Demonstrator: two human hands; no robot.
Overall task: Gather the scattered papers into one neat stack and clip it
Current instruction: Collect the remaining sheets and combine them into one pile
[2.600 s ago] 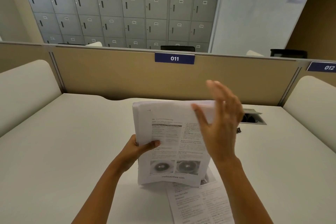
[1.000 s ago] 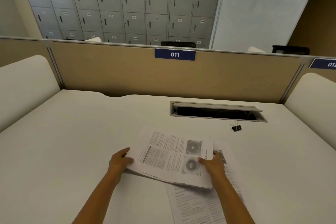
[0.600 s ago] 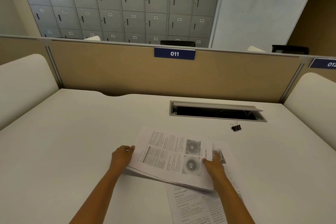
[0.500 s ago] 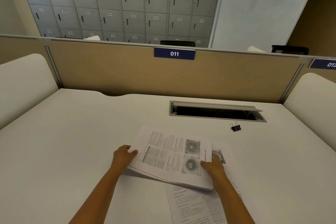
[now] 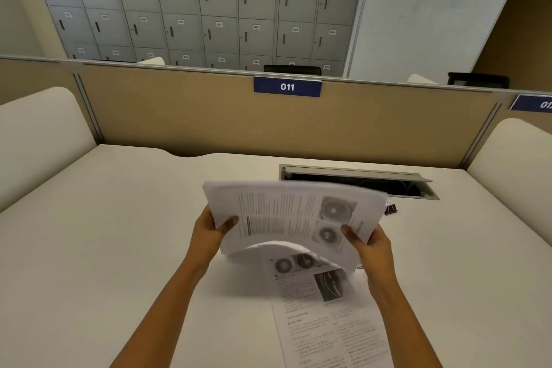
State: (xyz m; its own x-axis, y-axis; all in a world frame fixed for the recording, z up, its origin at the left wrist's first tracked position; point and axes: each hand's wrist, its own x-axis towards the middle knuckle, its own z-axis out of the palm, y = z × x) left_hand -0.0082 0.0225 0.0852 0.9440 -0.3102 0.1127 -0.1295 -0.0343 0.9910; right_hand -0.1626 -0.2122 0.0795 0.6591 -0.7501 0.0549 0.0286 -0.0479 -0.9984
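I hold a thick stack of printed papers (image 5: 286, 218) above the white desk, turned sideways and tilted towards me, blurred by motion. My left hand (image 5: 209, 233) grips its left edge, thumb on the top page. My right hand (image 5: 369, 243) grips its right edge the same way. A loose printed sheet (image 5: 325, 320) lies flat on the desk under the stack, reaching to the near edge. A small black binder clip (image 5: 392, 208) sits on the desk just past the stack's right corner, untouched by either hand.
A recessed cable tray (image 5: 358, 181) with a raised lid opens in the desk behind the stack. A tan divider panel (image 5: 179, 116) labelled 011 closes the far side. White padded side screens (image 5: 35, 134) flank the desk.
The stack lay low on the desk with both hands at its ends; now both hands have lifted it and tilted it up, uncovering more of the loose sheet below.
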